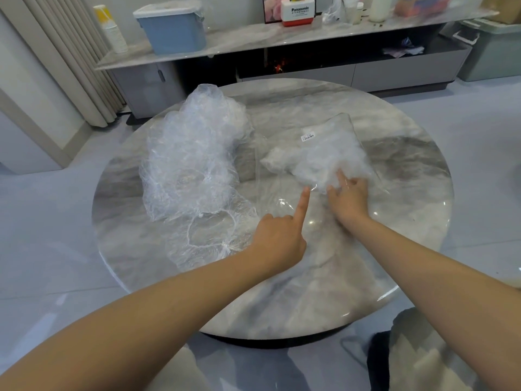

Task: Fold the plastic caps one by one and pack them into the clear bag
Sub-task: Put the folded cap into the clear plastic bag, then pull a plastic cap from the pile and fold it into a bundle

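A heap of loose, crumpled clear plastic caps [194, 165] lies on the left half of the round marble table [408, 221]. One cap with an elastic rim [211, 230] is spread out at the heap's near end. To the right lies the clear bag [332, 136] with a small label and several whitish folded caps [284, 162] inside. My right hand [348, 198] reaches into the bag's near end, fingers pressing against the folded caps. My left hand [279, 238] has its index finger straight, touching the bag's near edge, the other fingers curled.
Behind the table runs a low marble-topped cabinet [253, 43] with a blue lidded bin [172, 26], stacked paper cups [112, 29] and bottles. A green bin [493, 49] stands on the floor at the right. Curtains hang at the left. My knees show below the table's near edge.
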Action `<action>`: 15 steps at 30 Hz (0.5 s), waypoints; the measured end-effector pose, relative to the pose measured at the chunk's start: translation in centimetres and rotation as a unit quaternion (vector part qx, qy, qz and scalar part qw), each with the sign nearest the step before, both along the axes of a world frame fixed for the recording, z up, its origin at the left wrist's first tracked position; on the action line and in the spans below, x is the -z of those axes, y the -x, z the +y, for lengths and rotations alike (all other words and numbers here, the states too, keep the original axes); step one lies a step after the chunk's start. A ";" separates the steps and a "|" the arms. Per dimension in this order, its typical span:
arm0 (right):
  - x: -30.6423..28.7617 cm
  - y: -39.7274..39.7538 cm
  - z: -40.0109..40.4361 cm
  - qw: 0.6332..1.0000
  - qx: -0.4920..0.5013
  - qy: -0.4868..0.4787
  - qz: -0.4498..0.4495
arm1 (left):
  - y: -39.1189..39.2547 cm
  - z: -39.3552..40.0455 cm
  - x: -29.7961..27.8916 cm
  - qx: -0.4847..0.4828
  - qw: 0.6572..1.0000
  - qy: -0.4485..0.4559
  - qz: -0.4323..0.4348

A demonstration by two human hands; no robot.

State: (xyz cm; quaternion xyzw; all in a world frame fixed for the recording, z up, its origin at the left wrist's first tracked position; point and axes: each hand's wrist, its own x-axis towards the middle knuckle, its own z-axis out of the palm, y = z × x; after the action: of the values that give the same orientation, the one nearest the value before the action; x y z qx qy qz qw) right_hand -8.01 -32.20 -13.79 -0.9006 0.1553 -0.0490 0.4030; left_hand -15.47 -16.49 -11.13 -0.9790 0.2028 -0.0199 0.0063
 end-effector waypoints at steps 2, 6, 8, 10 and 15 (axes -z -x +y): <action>0.1 -0.1 -0.2 0.994 -0.018 0.104 0.034 | -0.1 0.1 0.0 0.003 1.000 -0.006 0.006; -0.3 0.3 0.0 0.974 -0.034 0.199 0.101 | 0.1 0.3 0.2 0.015 1.000 -0.009 0.006; -0.5 0.9 0.6 0.962 -0.055 0.240 0.119 | 0.2 0.3 0.2 0.018 1.000 -0.013 0.006; -0.7 1.5 1.2 0.951 -0.077 0.268 0.136 | 0.1 0.4 0.1 0.014 1.000 -0.014 0.009; -2.8 3.5 2.0 0.935 -0.118 0.276 0.189 | 0.3 1.0 -0.1 0.004 0.999 -0.013 0.034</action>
State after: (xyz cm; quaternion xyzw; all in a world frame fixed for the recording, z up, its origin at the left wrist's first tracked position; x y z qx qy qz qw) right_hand -11.53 -30.18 -10.94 -0.9810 0.1011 0.1289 0.1044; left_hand -15.77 -15.44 -11.00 -0.9782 0.2068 0.0158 0.0121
